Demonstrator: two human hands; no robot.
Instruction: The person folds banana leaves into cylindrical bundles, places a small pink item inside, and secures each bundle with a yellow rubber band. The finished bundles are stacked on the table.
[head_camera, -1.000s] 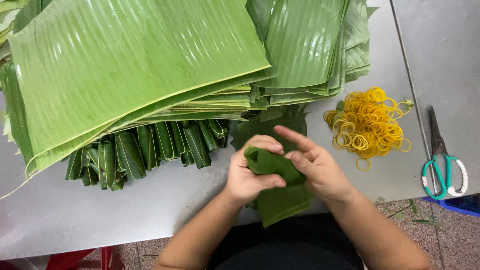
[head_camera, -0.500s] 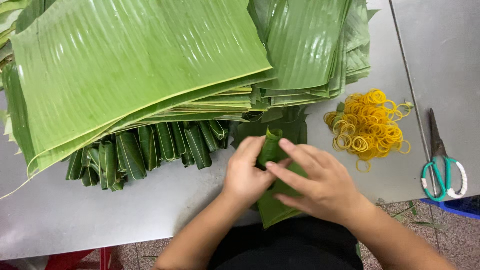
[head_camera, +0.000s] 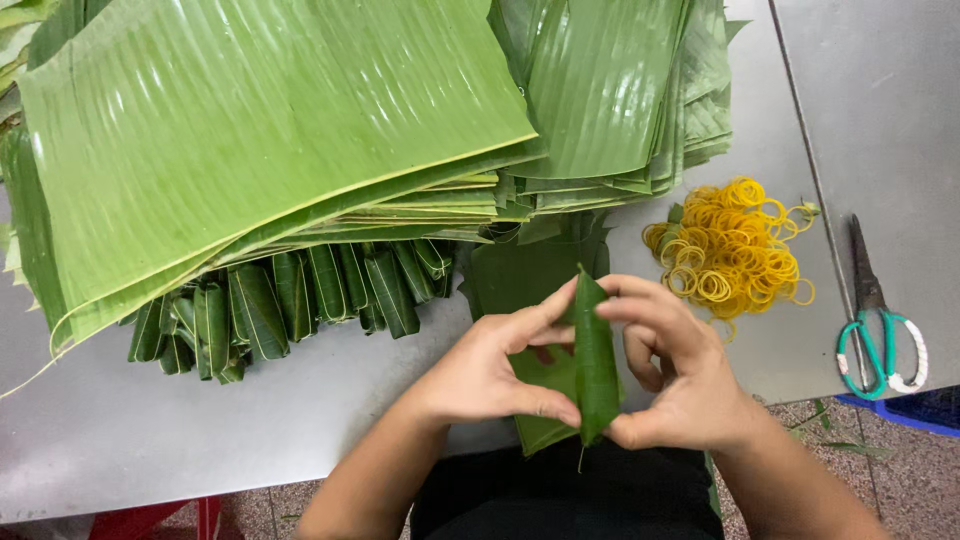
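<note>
Both hands hold one folded banana-leaf strip (head_camera: 596, 360) upright over the near table edge. My left hand (head_camera: 490, 375) pinches its left side with thumb and forefinger. My right hand (head_camera: 680, 375) grips its right side, fingers curled at top and bottom. Under the hands lies a flat leaf piece (head_camera: 535, 280). A row of several folded leaf packets (head_camera: 290, 305) lies to the left, half under a big stack of banana leaves (head_camera: 270, 150).
A heap of yellow rubber bands (head_camera: 735, 250) lies right of the hands. Green-handled scissors (head_camera: 875, 335) rest further right on the grey metal table (head_camera: 200, 440). A second leaf stack (head_camera: 620, 100) sits behind. Tiled floor shows below the table edge.
The leaf piece was loosely bunched between the hands; now it is folded into a narrow upright strip, pinched from both sides. The right hand has shifted from over it to its right side.
</note>
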